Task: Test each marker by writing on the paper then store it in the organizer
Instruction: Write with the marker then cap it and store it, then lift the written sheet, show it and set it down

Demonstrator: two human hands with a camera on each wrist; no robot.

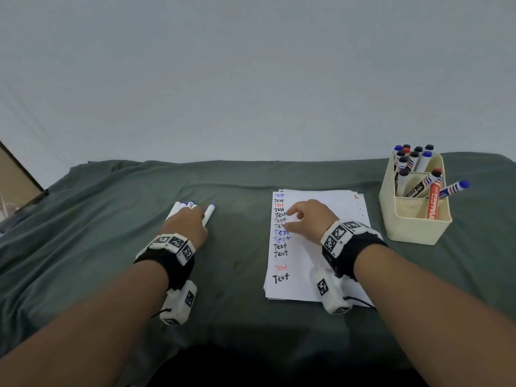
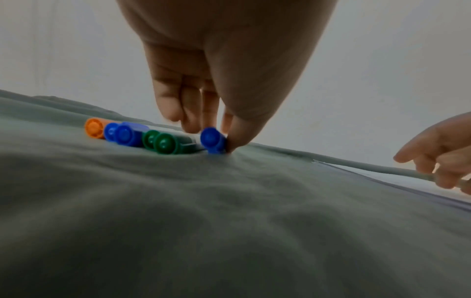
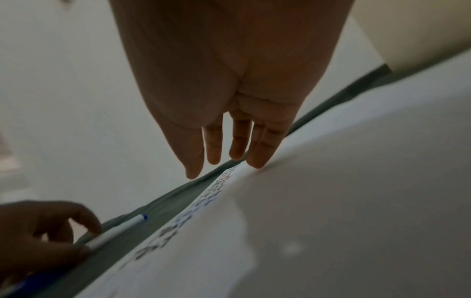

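A white marker with blue ends (image 1: pixel 209 213) lies on the green cloth, set a little right of a row of several markers (image 1: pixel 184 206). My left hand (image 1: pixel 202 216) pinches it between thumb and fingers; the left wrist view shows its blue end (image 2: pixel 212 139) held at my fingertips (image 2: pixel 237 139). The white paper (image 1: pixel 329 263) carries a column of "Test" words in black, red and blue. Over its upper left, my right hand (image 1: pixel 291 217) holds nothing, one fingertip (image 3: pixel 257 161) touching the sheet. The cream organizer (image 1: pixel 413 227) stands at the right with several markers in it.
Orange (image 2: pixel 93 128), blue (image 2: pixel 123 134) and green (image 2: pixel 163 144) marker ends lie side by side left of the pinched one. A blue-capped marker (image 1: pixel 455 188) leans out over the organizer's right rim. The green cloth (image 1: pixel 237 261) is wrinkled; a wall stands just behind the table.
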